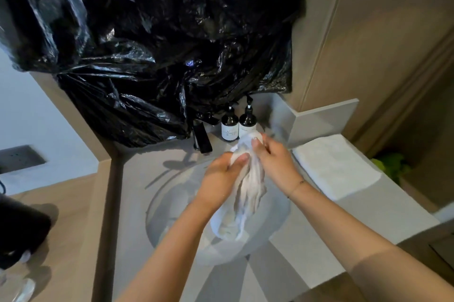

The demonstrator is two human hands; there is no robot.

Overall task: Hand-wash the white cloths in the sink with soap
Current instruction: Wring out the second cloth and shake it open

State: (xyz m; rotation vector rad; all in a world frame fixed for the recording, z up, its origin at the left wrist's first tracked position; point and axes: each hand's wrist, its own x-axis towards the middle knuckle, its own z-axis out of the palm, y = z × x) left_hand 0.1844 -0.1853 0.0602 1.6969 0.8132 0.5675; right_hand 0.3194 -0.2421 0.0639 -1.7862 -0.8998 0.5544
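Note:
A wet white cloth (pixel 250 193) hangs bunched over the round grey sink (pixel 169 203), its lower end trailing into the basin. My left hand (pixel 221 176) grips the cloth's upper left part, thumb across the fabric. My right hand (pixel 275 156) grips the top of the same cloth, fingers curled round the bunched end. Two dark pump bottles of soap (pixel 230 124) stand at the back of the counter, just behind my hands. A black faucet (pixel 202 139) reaches out over the sink's far rim.
A folded white towel (pixel 336 166) lies on the grey counter to the right of the sink. Crumpled black plastic sheeting (pixel 159 43) covers the wall above the faucet. A wall socket (pixel 19 157) sits at left, and a dark object (pixel 19 230) lies at the lower left.

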